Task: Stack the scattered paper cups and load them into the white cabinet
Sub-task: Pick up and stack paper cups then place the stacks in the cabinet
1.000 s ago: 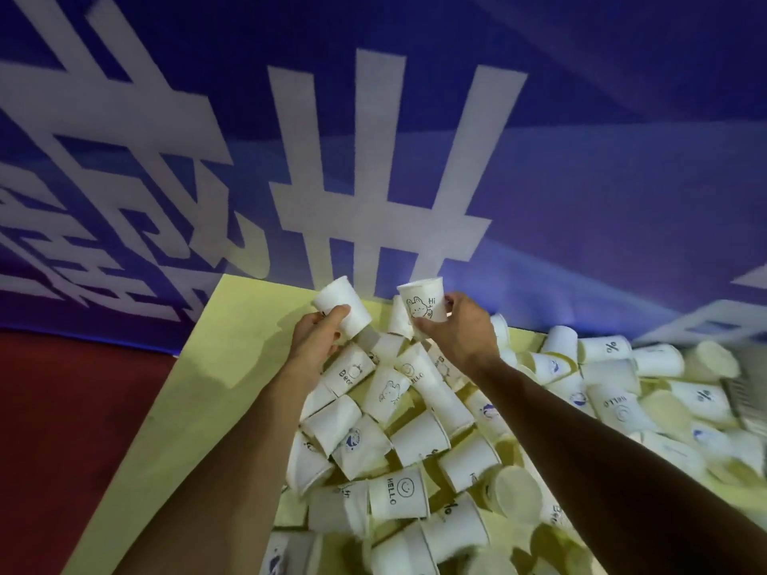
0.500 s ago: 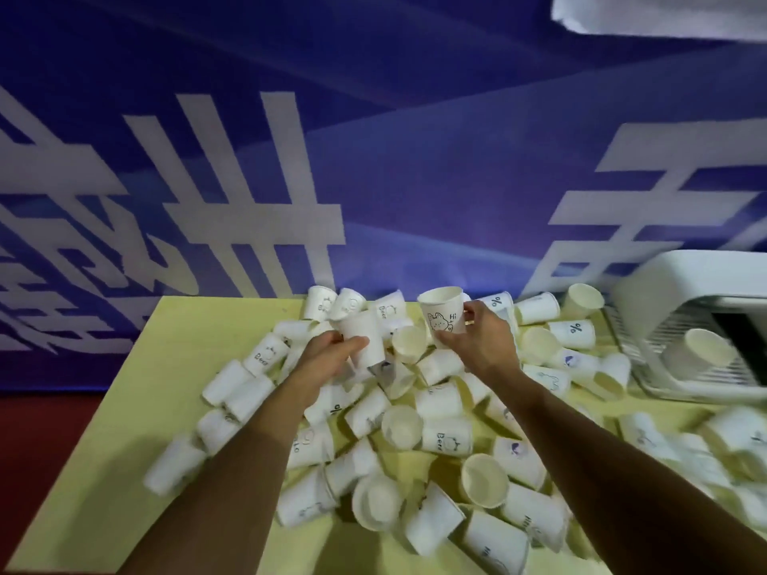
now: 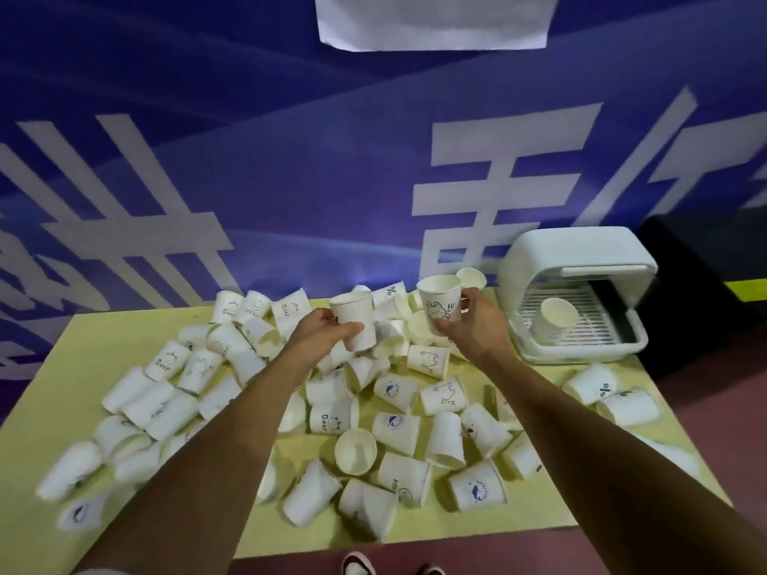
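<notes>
Raised off the pile (image 3: pixel 394 427), left hand (image 3: pixel 319 337) grips a plain cup (image 3: pixel 356 323), right hand (image 3: pixel 477 330) a bunny cup (image 3: pixel 440 305).

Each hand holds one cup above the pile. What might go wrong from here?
1. The plain cup in the left hand and the bunny cup in the right hand are apart; nesting them off-axis may crumple a rim.
2. Both forearms cross the scattered cups; a sweep toward the white cabinet might push some off the table.
</notes>
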